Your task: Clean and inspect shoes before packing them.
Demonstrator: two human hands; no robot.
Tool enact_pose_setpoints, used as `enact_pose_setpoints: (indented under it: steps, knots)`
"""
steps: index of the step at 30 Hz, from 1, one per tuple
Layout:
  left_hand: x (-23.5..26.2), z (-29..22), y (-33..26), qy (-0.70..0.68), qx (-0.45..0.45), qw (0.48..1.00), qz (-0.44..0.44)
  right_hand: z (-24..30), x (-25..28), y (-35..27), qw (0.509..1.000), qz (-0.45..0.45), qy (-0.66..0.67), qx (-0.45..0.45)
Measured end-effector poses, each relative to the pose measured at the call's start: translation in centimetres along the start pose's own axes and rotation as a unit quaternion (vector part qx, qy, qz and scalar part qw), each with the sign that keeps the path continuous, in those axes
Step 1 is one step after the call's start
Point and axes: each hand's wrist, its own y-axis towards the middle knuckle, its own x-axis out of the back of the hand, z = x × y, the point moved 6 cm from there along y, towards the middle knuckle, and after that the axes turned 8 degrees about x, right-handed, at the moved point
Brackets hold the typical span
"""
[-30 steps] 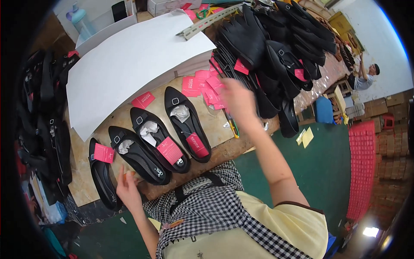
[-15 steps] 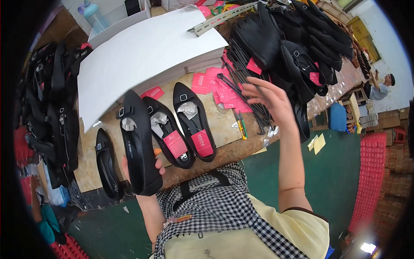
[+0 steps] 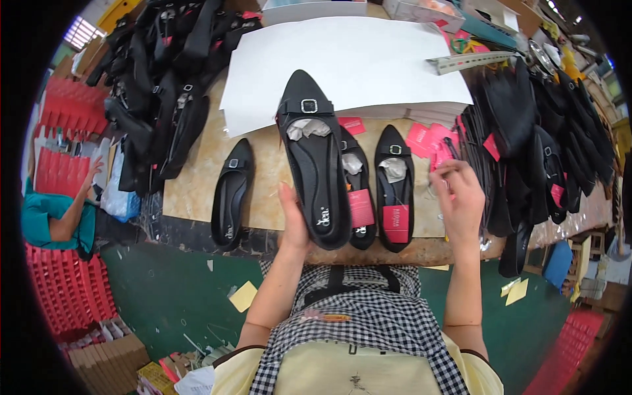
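Two hands: both up over the front edge of the bench [image 3: 197, 191].
Left hand [image 3: 294, 224]: clamped on the heel end of a black pointed flat shoe [image 3: 315, 158], held up with the toe pointing away and the insole facing the camera (white paper stuffed in its toe).
Right hand [image 3: 461, 197]: fingers pinched together; what they pinch is too small to tell.
Between the hands: two black flats [image 3: 378, 187] lying on the bench, each with a pink tag inside.
Left of the left hand: a single black flat [image 3: 230, 194] on the bench.
Beyond the right hand: pink tags [image 3: 424, 139], then a heap of black shoes [image 3: 540, 131].
Beyond the held shoe: a white sheet [image 3: 355, 59].
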Motion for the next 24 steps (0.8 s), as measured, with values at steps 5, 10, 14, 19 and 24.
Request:
enact_pose_setpoints:
  steps: [5,10,14,19,24]
  knots:
    - [0.2,-1.6,0.0,0.063,-0.101,0.993,-0.014,5.4,-5.5,-0.5,0.938,0.229,0.240,-0.100]
    - [2.0,-2.3,0.3,0.117,-0.128,0.984,-0.045,7.4,-7.9,-0.4,0.913,0.261,0.307,-0.062]
    - [2.6,-2.3,0.1,0.135,-0.162,0.976,-0.056,8.6,-8.0,0.3,0.865,0.298,0.377,-0.143]
    - [2.3,-2.2,-0.6,0.192,-0.184,0.963,-0.037,9.6,-7.8,1.4,0.876,0.289,0.371,-0.103]
    - [0.7,-0.7,-1.8,0.166,-0.195,0.962,-0.093,11.4,-7.7,2.0,0.968,0.091,0.220,0.081]
